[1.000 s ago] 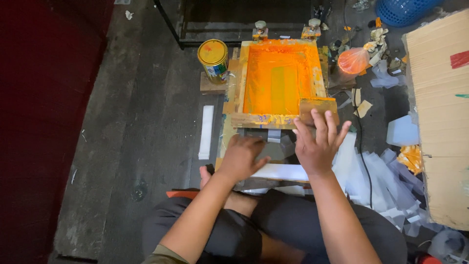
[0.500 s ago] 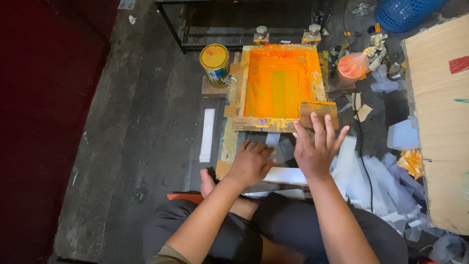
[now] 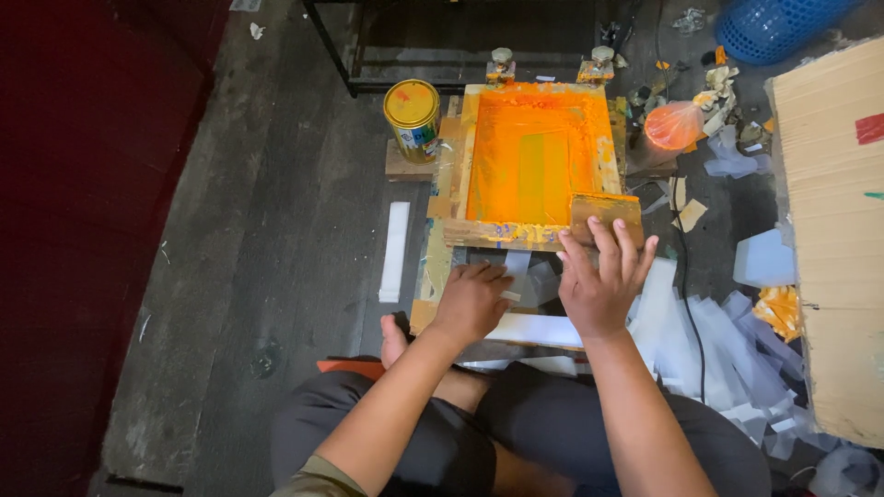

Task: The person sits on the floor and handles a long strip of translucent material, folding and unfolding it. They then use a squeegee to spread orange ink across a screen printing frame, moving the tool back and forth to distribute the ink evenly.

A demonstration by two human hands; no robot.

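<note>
A wooden printing frame (image 3: 458, 179) with an orange ink-covered screen (image 3: 534, 156) lies on the floor in front of me. A wooden squeegee block (image 3: 603, 210) rests on its near right corner. My right hand (image 3: 600, 281) is spread flat, fingers reaching up to that block and the frame's near edge. My left hand (image 3: 474, 299) rests with fingers curled on the board below the frame, touching a pale strip (image 3: 516, 276). More white strips (image 3: 539, 329) lie between my hands and my knees.
A yellow-lidded paint can (image 3: 412, 118) stands left of the frame. A loose white strip (image 3: 395, 250) lies on the dark floor. Piled translucent sheets (image 3: 718, 340), a black cable (image 3: 683, 276), cardboard (image 3: 829, 230), a blue basket (image 3: 773, 23) and an orange bag (image 3: 672, 124) crowd the right.
Both hands have stayed at the frame's near edge; my right hand's fingers have shifted slightly up toward the squeegee block. The view has drifted a little.
</note>
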